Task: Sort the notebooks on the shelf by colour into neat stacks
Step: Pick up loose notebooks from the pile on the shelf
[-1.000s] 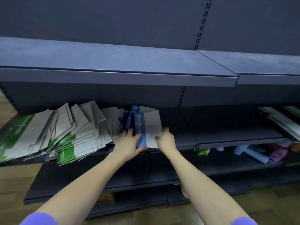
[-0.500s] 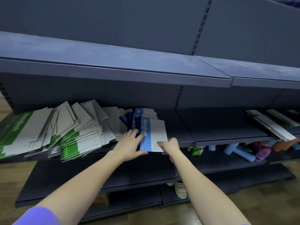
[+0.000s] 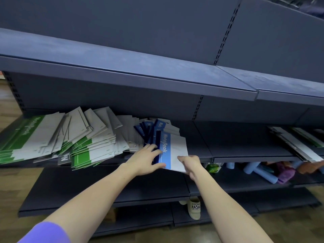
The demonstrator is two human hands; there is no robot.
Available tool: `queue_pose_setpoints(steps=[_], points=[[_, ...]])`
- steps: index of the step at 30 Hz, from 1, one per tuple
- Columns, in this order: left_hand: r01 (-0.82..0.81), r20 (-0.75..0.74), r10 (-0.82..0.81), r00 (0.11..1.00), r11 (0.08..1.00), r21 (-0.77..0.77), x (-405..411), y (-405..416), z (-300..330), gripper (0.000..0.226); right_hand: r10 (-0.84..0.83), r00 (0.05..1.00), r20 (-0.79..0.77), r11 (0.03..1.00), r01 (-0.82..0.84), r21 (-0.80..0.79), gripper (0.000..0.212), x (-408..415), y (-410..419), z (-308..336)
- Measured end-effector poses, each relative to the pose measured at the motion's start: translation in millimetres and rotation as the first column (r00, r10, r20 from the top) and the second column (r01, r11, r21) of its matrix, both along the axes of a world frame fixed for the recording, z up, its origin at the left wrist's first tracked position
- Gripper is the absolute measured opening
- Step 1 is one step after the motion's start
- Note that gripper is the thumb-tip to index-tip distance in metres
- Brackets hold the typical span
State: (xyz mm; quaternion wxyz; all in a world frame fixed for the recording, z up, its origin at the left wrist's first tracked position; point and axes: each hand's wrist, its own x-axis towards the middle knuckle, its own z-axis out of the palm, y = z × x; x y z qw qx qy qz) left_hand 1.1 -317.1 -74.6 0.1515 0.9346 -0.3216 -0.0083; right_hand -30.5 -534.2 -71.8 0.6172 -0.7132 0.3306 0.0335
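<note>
Both hands, left hand (image 3: 146,159) flat on top and right hand (image 3: 190,163) pinching, hold the blue-and-white paper notebooks (image 3: 172,150) at the dark shelf (image 3: 245,156) front edge; the green-and-white paper notebooks (image 3: 57,141) still lie messy.

"NoteBook" on blue notebook (image 3: 165,151); "YOY STORY", slipper (image 3: 195,208).

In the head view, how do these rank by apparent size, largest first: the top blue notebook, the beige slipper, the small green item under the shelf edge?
1. Top blue notebook
2. Beige slipper
3. Small green item
</note>
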Motion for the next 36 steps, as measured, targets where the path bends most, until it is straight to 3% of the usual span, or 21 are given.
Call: queue_pose_setpoints(steps=[5,9,13,19,22,24,26,28,33,36], points=[[-0.066,0.086,0.066,0.994,0.998,-0.010,8.3,5.1,-1.0,0.050,-0.022,1.000,0.011,1.000,0.022,-0.014,0.049,2.8,-3.7,-0.6],[-0.087,0.111,0.082,0.990,0.995,0.048,14.3,3.6,-5.9,0.046,-0.064,0.997,0.045,0.994,0.068,-0.083,0.044,-4.0,-14.0,-3.1],[-0.136,0.130,0.119,0.984,0.983,0.127,18.1,-7.4,-7.0,0.045,-0.132,0.988,0.081,0.991,0.132,0.007,0.019,-10.9,-18.9,-2.5],[-0.179,0.133,0.170,0.976,0.982,0.063,17.2,-31.4,1.2,0.042,-0.220,0.965,0.140,0.966,0.197,0.166,0.023,-27.2,-42.9,-1.6],[-0.195,0.004,0.195,0.981,0.981,-0.006,12.3,-59.1,7.7,0.051,-0.213,0.967,0.140,0.962,0.183,0.205,0.025,-39.2,-65.9,-2.2],[-0.227,-0.181,0.202,0.962,0.965,-0.129,6.1,-87.9,18.1,0.050,-0.191,0.968,0.161,0.959,0.150,0.240,0.024,-49.7,-83.2,2.1],[-0.308,-0.419,0.153,0.895,0.891,-0.333,-1.5,-112.3,29.7,0.045,-0.189,0.966,0.177,0.952,0.136,0.273,0.023,-59.4,-95.1,7.6],[-0.354,-0.560,0.025,0.828,0.799,-0.487,-10.2,-141.1,37.0,0.036,-0.216,0.958,0.187,0.942,0.154,0.300,0.023,-69.8,-112.4,7.6],[-0.437,-0.665,-0.085,0.742,0.692,-0.575,-34.6,-224.1,38.9,0.018,-0.366,0.906,0.213,0.911,0.302,0.281,0.018,-101.7,-166.6,0.2],[-0.444,-0.709,-0.133,0.693,0.695,-0.565,-54.8,-277.6,45.4,0.018,-0.424,0.876,0.230,0.890,0.356,0.286,0.018,-124.0,-212.3,3.2]])
